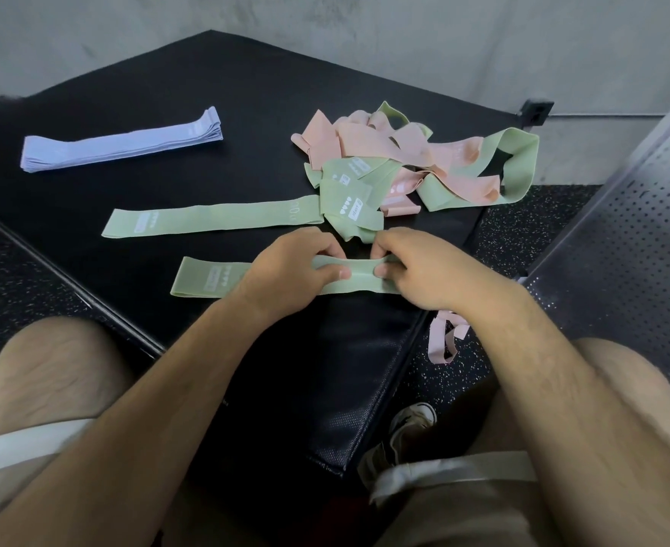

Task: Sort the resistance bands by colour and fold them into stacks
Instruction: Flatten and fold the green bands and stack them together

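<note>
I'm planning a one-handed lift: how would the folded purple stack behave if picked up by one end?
Probably floppy: the purple stack is thin layers lying flat, like the limp bands in the mixed pile. Lifted by one end, it would likely droop and fan apart. It looks light and unlikely to roll.

Matt woven-cloth green band (203, 279) on a matt black pad (214, 92)

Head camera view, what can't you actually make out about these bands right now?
Head view: held green band, middle covered by the left hand and right hand pinching it.
Head view: pink and green pile, bands overlap, count hidden.
Head view: purple stack, layers too thin to count.
Head view: pink band on the floor, top hidden by the right forearm.
</note>
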